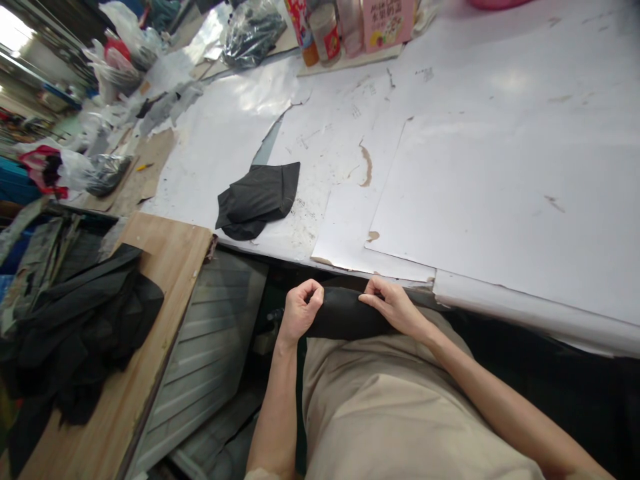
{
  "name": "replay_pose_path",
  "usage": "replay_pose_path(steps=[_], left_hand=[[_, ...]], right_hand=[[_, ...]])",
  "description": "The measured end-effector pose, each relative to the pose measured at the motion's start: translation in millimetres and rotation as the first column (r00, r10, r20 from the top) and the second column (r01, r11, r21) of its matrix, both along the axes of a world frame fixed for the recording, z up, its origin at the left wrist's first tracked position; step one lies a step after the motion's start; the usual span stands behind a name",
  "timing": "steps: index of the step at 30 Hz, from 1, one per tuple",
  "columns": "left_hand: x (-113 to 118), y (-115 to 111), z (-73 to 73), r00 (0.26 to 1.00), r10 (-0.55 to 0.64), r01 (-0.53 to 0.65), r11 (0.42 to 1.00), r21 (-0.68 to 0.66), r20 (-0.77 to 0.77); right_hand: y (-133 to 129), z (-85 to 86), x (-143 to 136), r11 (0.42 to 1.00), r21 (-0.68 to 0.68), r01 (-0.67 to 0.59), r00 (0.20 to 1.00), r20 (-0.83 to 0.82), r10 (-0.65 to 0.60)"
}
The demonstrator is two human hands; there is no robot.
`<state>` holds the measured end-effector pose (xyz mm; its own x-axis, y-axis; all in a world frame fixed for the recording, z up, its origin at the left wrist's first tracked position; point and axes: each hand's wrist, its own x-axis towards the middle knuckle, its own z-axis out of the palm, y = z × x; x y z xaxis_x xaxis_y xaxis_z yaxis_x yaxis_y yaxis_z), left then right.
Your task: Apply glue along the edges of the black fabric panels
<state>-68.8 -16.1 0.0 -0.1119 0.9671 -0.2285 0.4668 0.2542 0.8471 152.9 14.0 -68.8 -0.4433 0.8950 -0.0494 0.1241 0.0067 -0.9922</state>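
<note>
A piece of black fabric [345,317] stretches between my two hands, just below the front edge of the table and over my lap. My left hand [301,308] is closed on its left end, thumb against curled fingers. At the upper right edge, my right hand [391,303] pinches the same piece between thumb and fingers. Further off on the table lie several stacked black fabric pieces [260,200], apart from both hands. A larger heap of black fabric [85,333] is at the left.
White paper sheets, torn in places, cover the table [500,167]. At the back stand a glass jar [325,33] and a pink carton [389,23]. A wooden board [165,260] at the left bears the heap. Plastic bags [253,33] and a yellow tool [145,167] lie further left.
</note>
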Motion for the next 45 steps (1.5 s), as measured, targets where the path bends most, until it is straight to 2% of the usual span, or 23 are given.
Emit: replay_pose_path(steps=[5, 10, 14, 16, 18, 21, 25, 30, 34, 36, 41, 43, 45], left_hand=[[-2.2, 0.3, 2.4, 0.992, -0.092, 0.095, 0.995, 0.029, -0.082], [1.3, 4.8, 17.5, 0.965, -0.197, 0.209, 0.976, 0.058, -0.176], [9.7, 13.0, 29.6, 0.884, -0.34, 0.388, 0.916, 0.098, -0.322], [12.8, 17.4, 31.2, 0.832, -0.401, 0.46, 0.885, 0.072, -0.384], [13.4, 21.4, 29.9, 0.814, -0.439, 0.488, 0.872, 0.038, -0.38], [8.7, 25.8, 25.1, 0.858, -0.441, 0.456, 0.89, -0.004, -0.265], [-2.2, 27.0, 18.4, 0.917, -0.38, 0.375, 0.925, -0.057, -0.125], [-12.1, 23.8, 12.3, 0.958, -0.286, 0.284, 0.952, -0.111, 0.0], [-16.6, 21.7, 8.8, 0.973, -0.218, 0.228, 0.964, -0.14, 0.078], [-17.5, 21.0, 7.5, 0.976, -0.194, 0.208, 0.966, -0.151, 0.102], [-17.5, 19.5, 1.7, 0.976, -0.185, 0.202, 0.968, -0.151, 0.118], [-18.6, 19.2, -0.3, 0.976, -0.194, 0.206, 0.968, -0.14, 0.096], [-19.8, 19.7, 0.5, 0.973, -0.227, 0.229, 0.965, -0.126, 0.034]], right_hand=[[-4.3, -2.0, -1.2, 0.999, 0.034, 0.022, 1.0, 0.017, -0.023], [-3.4, 2.6, -3.9, 0.998, 0.055, 0.011, 0.997, 0.07, -0.015], [1.6, 10.6, -9.2, 0.996, 0.088, -0.013, 0.994, 0.11, 0.004], [3.4, 12.9, -11.7, 0.994, 0.103, -0.022, 0.994, 0.109, 0.011], [4.1, 13.0, -12.1, 0.993, 0.113, -0.022, 0.994, 0.105, 0.01], [3.9, 10.8, -6.3, 0.996, 0.092, 0.001, 0.996, 0.089, -0.009], [3.3, 9.1, 11.1, 0.999, -0.033, 0.024, 1.0, -0.006, -0.024], [0.8, 9.1, 28.3, 0.997, -0.064, 0.038, 0.999, -0.027, -0.04], [-3.5, 5.0, 31.7, 0.985, -0.151, 0.08, 0.994, -0.066, -0.091], [-6.1, 3.4, 30.0, 0.977, -0.185, 0.106, 0.988, -0.092, -0.124], [-12.6, 5.5, 19.8, 0.929, -0.261, 0.264, 0.95, -0.094, -0.296], [-13.5, 7.0, 17.4, 0.904, -0.306, 0.297, 0.937, -0.089, -0.338], [-12.1, 8.6, 16.7, 0.905, -0.285, 0.317, 0.936, -0.059, -0.346]])
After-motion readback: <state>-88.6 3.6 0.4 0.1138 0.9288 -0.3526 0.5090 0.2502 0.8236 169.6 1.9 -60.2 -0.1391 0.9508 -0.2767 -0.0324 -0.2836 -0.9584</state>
